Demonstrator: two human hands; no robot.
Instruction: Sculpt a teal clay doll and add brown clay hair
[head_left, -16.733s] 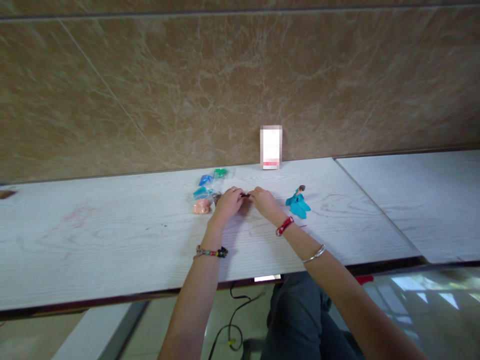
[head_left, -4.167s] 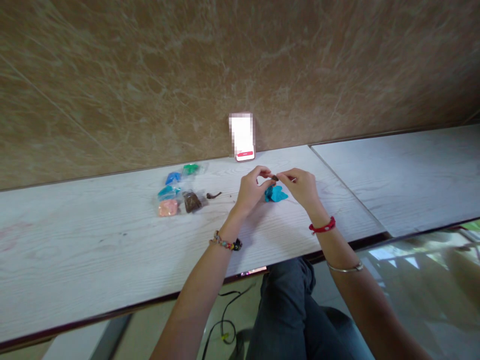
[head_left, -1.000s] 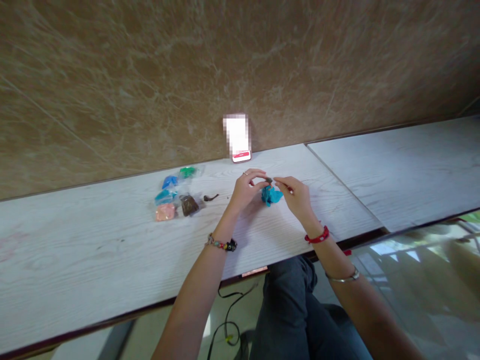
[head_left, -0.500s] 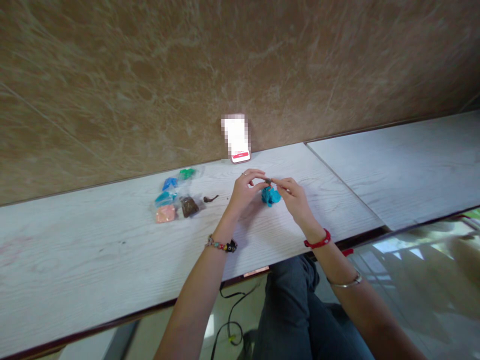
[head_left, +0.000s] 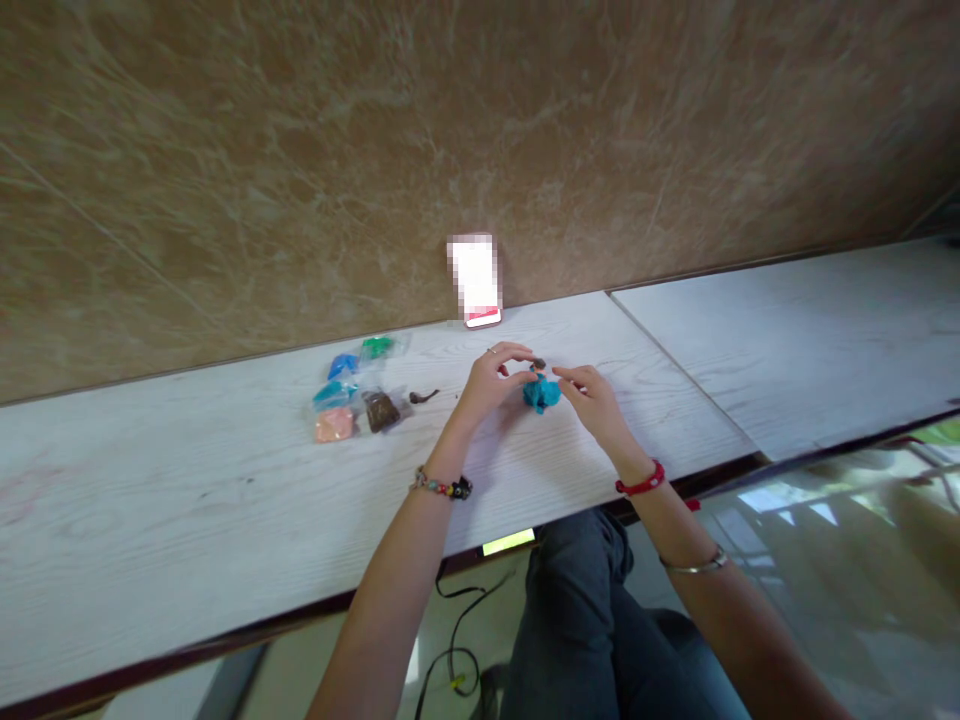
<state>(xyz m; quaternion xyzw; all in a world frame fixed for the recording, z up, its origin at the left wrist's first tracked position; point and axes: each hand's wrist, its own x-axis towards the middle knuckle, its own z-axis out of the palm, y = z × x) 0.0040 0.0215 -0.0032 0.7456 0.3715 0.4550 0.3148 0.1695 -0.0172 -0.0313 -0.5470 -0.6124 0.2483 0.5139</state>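
Observation:
A small modelling-clay figure (head_left: 541, 392) stands on the white wood-grain tabletop. Its lower part is bright blue and lumpy, with a bit of orange above and a dark brown top. My left hand (head_left: 496, 382) reaches in from the left, thumb and fingertips closed about the figure's upper part. Just right of the figure is my right hand (head_left: 589, 392), its thumb and index finger drawn together in a pinch, a small gap from the brown top. Anything between those right fingertips is too small to make out.
Left of my hands lie bags of green clay (head_left: 377, 346), blue clay (head_left: 343, 366), peach clay (head_left: 334, 424) and brown clay (head_left: 382, 410). Beside them is a loose dark brown clay piece (head_left: 424, 397). A phone (head_left: 480, 285) leans on the marbled wall. A cable (head_left: 454, 650) hangs below the table.
My right hand has drawn back slightly to the right, its fingertips coming away from the brown top. My left hand stays at the figure.

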